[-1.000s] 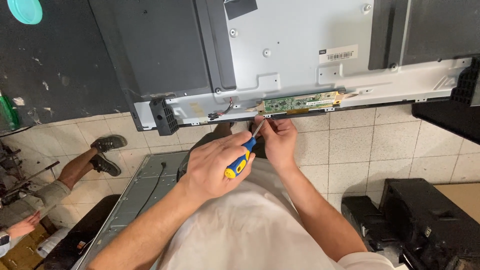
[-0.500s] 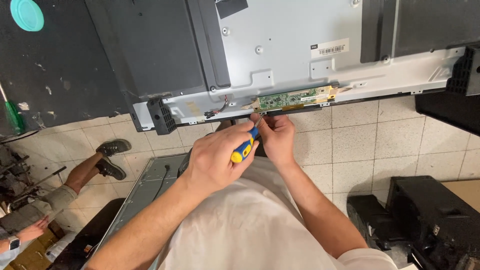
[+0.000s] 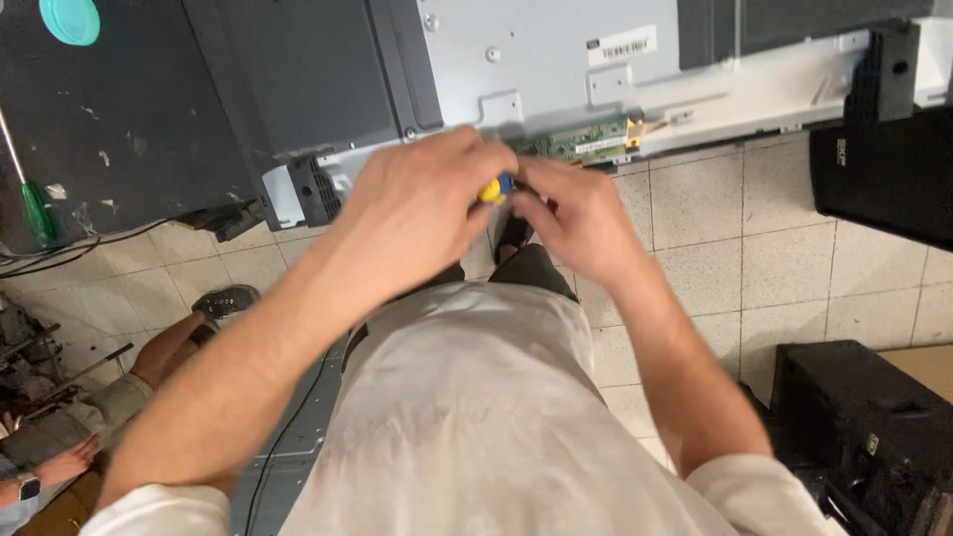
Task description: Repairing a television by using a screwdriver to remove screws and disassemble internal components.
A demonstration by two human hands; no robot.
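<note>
Both hands point(image 3: 496, 203) curled around screwdriver point(image 3: 493, 188)

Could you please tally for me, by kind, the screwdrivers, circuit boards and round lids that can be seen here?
Screwdrivers: 2, a yellow-and-blue one gripped in the left hand with the right hand at its tip, and a green-handled one at the far left.
Green circuit boards: 1
Teal round lids: 1
Total: 4
</note>
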